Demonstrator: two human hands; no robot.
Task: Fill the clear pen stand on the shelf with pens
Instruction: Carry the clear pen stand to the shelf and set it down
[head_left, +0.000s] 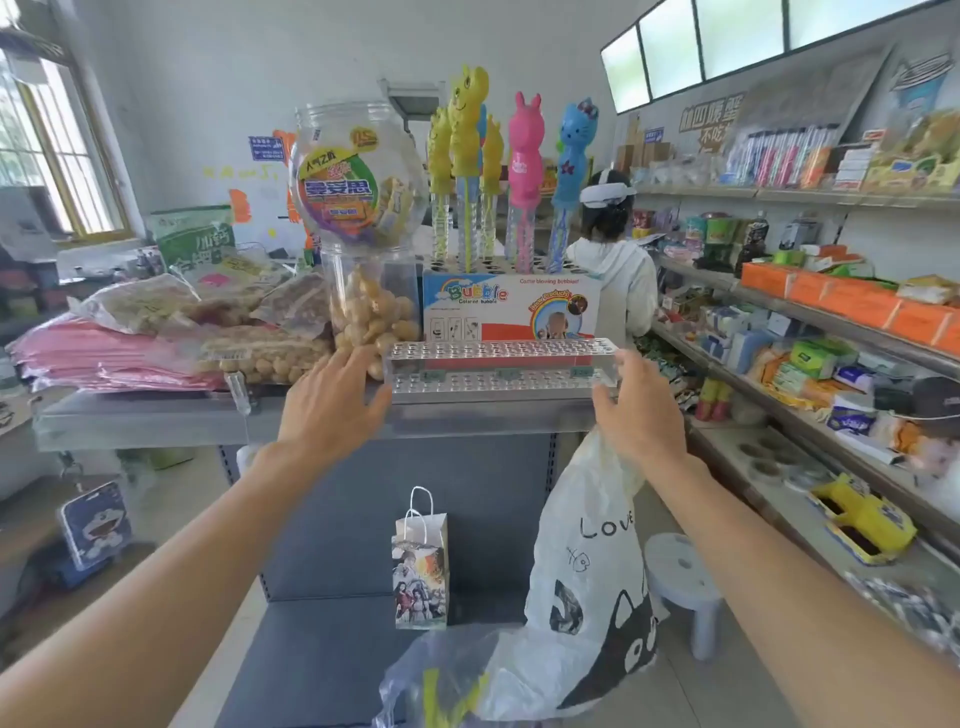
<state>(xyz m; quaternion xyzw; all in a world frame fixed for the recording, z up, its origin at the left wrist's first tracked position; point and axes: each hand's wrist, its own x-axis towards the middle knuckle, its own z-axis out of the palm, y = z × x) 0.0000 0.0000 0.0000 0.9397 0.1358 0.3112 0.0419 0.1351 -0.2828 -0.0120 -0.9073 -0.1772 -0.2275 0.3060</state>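
Clear pen stand is sitting empty at the front edge of the shelf. Left hand is reaching its left end, fingers spread, holding nothing. Right hand is touching the right end while gripping a hanging white bag — a divided hold. Risk: the swinging bag dragging the light stand off the edge.

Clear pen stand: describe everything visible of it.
The clear pen stand is a long, acrylic-looking rack of two plates, one above the other, each drilled with rows of small holes. No pens are in it. Small green tags sit on its front. It stands on the grey shelf, before the bubble wand box. The left hand touches its left end, the right hand its right end.
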